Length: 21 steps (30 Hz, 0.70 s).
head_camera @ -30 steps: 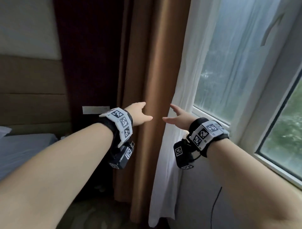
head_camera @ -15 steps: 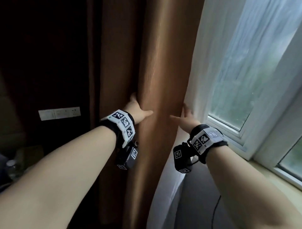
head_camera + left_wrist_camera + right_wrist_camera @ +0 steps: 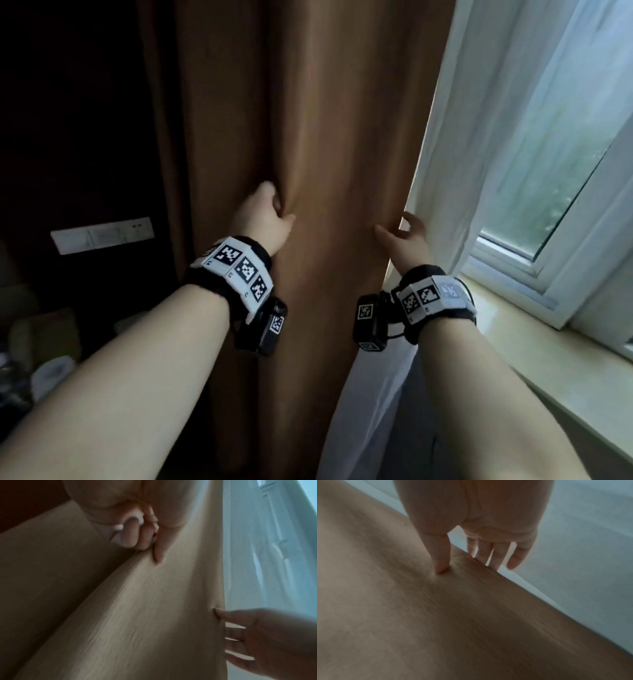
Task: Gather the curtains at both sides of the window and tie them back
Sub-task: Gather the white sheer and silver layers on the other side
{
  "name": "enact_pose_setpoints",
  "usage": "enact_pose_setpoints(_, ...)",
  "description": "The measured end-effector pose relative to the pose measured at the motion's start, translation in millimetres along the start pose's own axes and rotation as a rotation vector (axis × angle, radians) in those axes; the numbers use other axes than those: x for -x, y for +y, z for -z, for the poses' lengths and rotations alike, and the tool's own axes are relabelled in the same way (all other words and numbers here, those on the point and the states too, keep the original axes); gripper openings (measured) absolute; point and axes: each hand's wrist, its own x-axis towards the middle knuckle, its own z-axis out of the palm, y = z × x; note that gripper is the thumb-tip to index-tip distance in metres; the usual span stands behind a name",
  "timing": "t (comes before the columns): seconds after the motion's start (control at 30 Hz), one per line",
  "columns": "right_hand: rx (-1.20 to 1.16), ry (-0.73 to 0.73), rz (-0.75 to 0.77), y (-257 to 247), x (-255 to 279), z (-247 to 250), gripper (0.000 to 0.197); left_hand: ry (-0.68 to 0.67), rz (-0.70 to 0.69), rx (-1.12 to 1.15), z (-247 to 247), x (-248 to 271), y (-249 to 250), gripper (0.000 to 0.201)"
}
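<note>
Left hand [image 3: 265, 219] has closed on the brown curtain [image 3: 329, 144] — right hand [image 3: 404, 240] reaches behind.

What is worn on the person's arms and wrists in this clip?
Both forearms are bare, with no sleeves. Each wrist carries a black strap with white square-coded marker panels: left wristband, right wristband. A small black box camera hangs under each; a thin black cable loops by the right.

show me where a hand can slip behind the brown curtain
Free gap: along the brown curtain's window-side edge, beside the white sheer, where the right hand reaches. Crowded: the dark wall-side folds gripped by the left hand.
</note>
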Motion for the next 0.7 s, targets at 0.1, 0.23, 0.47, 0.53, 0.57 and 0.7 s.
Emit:
enact_pose_setpoints(0.1, 0.006, -0.019, 0.074, 1, 17, -10, 0.025, 0.082, -0.035, 0.245, -2, 11, 6, 0.026)
enact_pose_setpoints(0.23, 0.08, 0.03, 0.289, 4, 67, -33, 0.014, -0.093, -0.128, 0.502, 3, 32, 12, 0.03)
enact_pose_setpoints(0.47, 0.279, -0.132, 0.46, -1, 135, -45, 0.02, -0.523, -0.1, 0.433, 28, 55, 15, 0.072)
enact_pose_setpoints(0.53, 0.296, -0.143, 0.499, -4, 144, -43, 0.02, -0.525, -0.149, 0.31, 36, 57, 17, 0.06)
enact_pose_setpoints(0.57, 0.298, -0.149, 0.52, -7, 148, -44, 0.021, -0.519, -0.177, 0.248, 39, 58, 20, 0.057)
enact_pose_setpoints(0.7, 0.238, -0.227, 0.542, -9, 150, -38, 0.028, -0.424, -0.151, 0.204, 45, 57, 28, 0.051)
